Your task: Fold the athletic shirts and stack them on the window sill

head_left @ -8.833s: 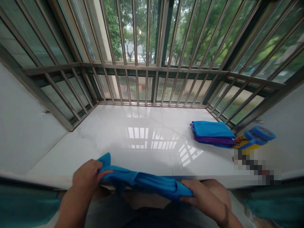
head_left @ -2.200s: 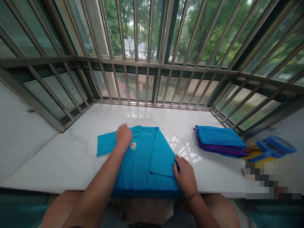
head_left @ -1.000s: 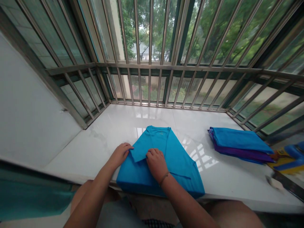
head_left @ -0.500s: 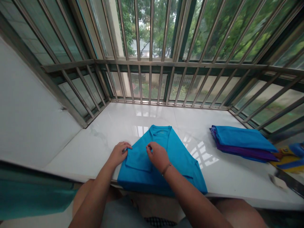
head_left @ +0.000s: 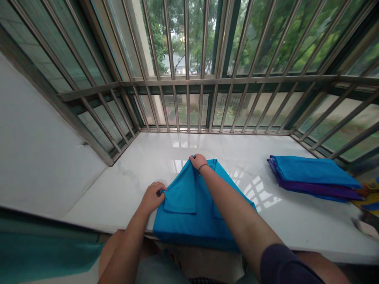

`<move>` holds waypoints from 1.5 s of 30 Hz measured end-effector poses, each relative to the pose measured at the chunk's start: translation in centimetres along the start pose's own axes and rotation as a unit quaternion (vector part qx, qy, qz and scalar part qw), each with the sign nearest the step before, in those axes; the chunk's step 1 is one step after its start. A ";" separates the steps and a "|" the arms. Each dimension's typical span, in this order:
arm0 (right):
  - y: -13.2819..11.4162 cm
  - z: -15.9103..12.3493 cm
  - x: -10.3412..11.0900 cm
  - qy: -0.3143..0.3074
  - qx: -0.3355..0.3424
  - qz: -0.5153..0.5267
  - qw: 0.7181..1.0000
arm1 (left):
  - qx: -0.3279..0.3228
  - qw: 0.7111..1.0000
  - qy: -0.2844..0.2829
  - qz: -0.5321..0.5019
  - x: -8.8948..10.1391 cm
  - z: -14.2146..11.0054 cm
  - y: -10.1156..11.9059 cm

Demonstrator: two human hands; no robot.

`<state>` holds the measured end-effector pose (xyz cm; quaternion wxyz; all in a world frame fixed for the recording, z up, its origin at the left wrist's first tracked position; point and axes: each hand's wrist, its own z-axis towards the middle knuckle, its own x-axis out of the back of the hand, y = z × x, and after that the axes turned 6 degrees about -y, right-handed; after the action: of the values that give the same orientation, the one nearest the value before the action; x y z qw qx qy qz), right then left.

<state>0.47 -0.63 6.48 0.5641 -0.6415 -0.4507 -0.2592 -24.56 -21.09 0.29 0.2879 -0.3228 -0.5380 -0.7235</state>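
Note:
A bright blue long-sleeved shirt (head_left: 183,225) lies on the white sill, its collar toward the window and its lower part hanging over the front edge. One sleeve is laid inward across the shirt's left side. My left hand (head_left: 154,194) pinches the shirt's left edge by the sleeve. My right hand (head_left: 198,160), with a thin bracelet at the wrist, is closed on the shirt at the left end of the collar. My right forearm hides part of the shirt's right side.
A stack of folded blue and purple clothes (head_left: 314,173) rests on the sill (head_left: 133,157) at the right. Beyond it, a yellow and blue item (head_left: 370,197) is cut off by the frame. Metal bars (head_left: 189,83) close off the window behind. A white wall (head_left: 38,138) stands at left.
My right hand has moved up from the middle of the shirt to its collar and grips there. My left hand stays at the left edge, its fingers now pinched on the cloth.

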 end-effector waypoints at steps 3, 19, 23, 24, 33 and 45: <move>0.7 1.0 0.2 -0.002 0.000 0.022 1.000 | 0.017 1.000 0.008 -0.002 0.1 -0.1 0.0; -0.1 -8.0 -1.4 -0.061 0.062 -0.086 0.992 | -0.009 1.000 0.013 0.002 0.1 -0.1 -0.2; 0.2 -11.4 -1.2 -0.019 0.067 -0.073 0.995 | 0.003 1.000 0.007 0.012 0.2 -0.1 -0.2; 0.4 -12.4 -1.2 -0.010 0.064 -0.065 0.996 | 0.006 1.000 0.007 0.012 0.2 -0.1 -0.1; 3.0 -22.2 -5.6 0.002 0.211 -0.092 0.973 | 0.020 0.999 0.025 0.030 0.0 -0.1 0.2; 3.8 -23.0 -8.3 0.086 0.317 -0.172 0.929 | 0.012 0.988 -0.064 0.143 -3.6 11.1 5.3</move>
<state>4.00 -24.87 2.94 0.7217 -0.3167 -0.5623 -0.2501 -16.52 -11.49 3.00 0.3573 -0.4388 -0.5123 -0.6460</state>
